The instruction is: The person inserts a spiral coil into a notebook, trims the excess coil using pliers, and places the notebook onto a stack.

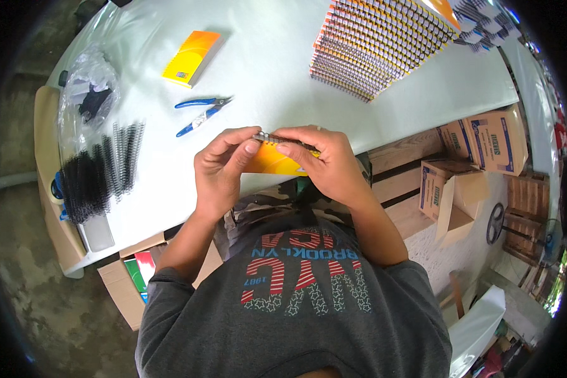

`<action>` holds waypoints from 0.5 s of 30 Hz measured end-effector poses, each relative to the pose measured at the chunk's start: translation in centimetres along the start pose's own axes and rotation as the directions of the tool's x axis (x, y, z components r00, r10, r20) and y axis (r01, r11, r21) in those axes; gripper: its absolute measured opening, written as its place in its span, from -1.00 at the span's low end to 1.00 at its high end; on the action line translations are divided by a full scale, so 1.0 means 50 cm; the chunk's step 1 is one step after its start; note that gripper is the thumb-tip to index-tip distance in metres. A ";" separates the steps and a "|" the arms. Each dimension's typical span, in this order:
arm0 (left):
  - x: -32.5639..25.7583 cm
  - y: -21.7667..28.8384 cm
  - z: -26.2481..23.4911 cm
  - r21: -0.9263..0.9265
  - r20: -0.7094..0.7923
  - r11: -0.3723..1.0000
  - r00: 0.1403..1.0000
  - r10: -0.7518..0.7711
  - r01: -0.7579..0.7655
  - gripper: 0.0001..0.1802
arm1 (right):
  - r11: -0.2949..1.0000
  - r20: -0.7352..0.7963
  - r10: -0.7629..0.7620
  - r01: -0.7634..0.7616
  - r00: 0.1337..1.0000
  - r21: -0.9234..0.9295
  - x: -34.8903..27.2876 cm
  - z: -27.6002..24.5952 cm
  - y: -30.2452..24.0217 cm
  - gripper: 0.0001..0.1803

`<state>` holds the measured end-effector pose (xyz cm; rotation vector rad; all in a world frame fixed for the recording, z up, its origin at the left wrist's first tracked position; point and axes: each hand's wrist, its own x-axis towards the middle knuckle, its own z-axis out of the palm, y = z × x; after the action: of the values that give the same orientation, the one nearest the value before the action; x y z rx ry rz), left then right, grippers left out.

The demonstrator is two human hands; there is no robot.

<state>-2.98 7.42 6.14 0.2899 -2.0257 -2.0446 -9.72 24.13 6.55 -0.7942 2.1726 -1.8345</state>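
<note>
L hand [223,167] & R hand [324,157] clamped on yellow notebook [272,162], coil fit unconf.; bound stack [381,50] apparently done, loose coils [93,179] rem.

Yellow with a darker orange patch is shown by the small notebook [269,162] at the centre of the frame; yellow is blended into orange on the spiral notebook [190,58] at upper left. The cutting pliers [198,114] are blue-handled. Pale greenish white is shown by the worktop [264,69]. Binding coils [85,186] at left are coloured black. The dark grey T-shirt [283,346] is printed with red stripes, blue lettering and pale stars; the trousers [271,205] are camouflage-patterned. Brown cartons [498,142] at right are banded with blue.
</note>
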 end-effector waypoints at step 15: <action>0.049 0.010 -0.068 -0.119 0.474 0.988 0.880 -0.030 0.097 -0.79 | 0.975 -0.046 -0.188 0.181 0.981 -0.126 -0.024 0.026 -0.015 -0.79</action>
<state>-4.23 3.42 6.67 -0.1958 -2.1304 -2.4744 -7.92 23.56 6.74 -1.0117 2.3359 -1.8439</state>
